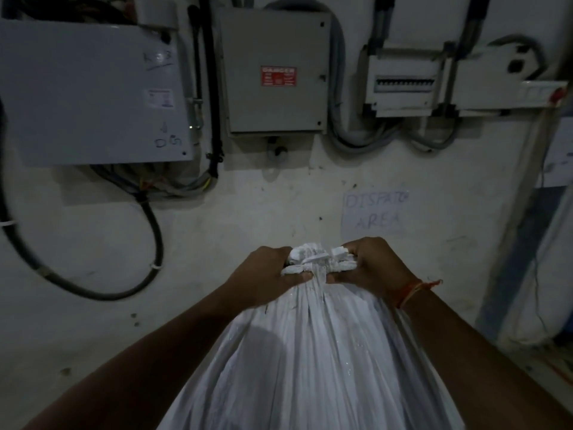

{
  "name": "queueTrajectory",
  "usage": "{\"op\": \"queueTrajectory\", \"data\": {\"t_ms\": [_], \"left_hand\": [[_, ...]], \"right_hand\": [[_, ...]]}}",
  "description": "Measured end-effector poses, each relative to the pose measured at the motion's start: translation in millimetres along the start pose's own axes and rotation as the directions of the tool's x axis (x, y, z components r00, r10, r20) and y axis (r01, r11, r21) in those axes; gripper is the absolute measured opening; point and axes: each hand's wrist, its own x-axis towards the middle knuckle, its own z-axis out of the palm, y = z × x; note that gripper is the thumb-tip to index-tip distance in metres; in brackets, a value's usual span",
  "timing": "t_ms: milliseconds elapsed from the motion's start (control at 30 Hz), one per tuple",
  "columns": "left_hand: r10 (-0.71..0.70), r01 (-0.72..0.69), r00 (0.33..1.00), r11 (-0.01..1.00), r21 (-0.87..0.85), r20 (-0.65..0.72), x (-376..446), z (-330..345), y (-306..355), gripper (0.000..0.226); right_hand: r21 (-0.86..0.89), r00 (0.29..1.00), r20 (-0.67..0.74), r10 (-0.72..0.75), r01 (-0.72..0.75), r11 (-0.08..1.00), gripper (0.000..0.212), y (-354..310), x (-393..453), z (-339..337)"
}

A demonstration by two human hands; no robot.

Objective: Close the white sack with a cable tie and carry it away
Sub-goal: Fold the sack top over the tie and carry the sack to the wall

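Note:
A large white sack fills the lower middle of the view, its top bunched into a tight neck. My left hand grips the neck from the left and my right hand grips it from the right, both fists closed on the gathered cloth. A white strip lies across the bunched top between my hands; I cannot tell whether it is a cable tie. An orange thread sits on my right wrist.
A white wall stands close ahead, carrying grey electrical boxes, a box with a red danger label, a breaker panel and thick black cables. A paper sign reads "dispatch area". Another white sack leans at the right.

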Motion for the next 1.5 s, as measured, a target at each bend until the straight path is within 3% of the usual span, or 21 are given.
{"op": "queueTrajectory", "data": {"t_ms": [300,633,967,1500], "left_hand": [[-0.083,0.084,0.996,0.996,-0.013,0.031,94.1,83.6,92.9,0.052],[-0.122,0.123,0.991,0.992,-0.024,0.048,178.7,142.5,171.5,0.043],[-0.081,0.082,0.997,0.992,-0.095,0.018,239.0,175.6,215.9,0.046],[-0.202,0.202,0.979,0.979,-0.001,-0.004,281.1,213.1,255.8,0.043]], "right_hand": [[0.036,0.999,0.02,-0.031,0.03,0.999,0.033,143.0,-17.6,-68.7],[0.036,0.998,0.054,-0.038,0.036,0.999,0.038,257.1,-13.7,-132.7],[-0.063,0.998,0.051,-0.039,0.043,0.997,0.031,321.7,-9.7,-180.1],[0.061,0.991,0.05,-0.127,0.124,0.99,0.027,402.1,-6.4,-189.8]]}}
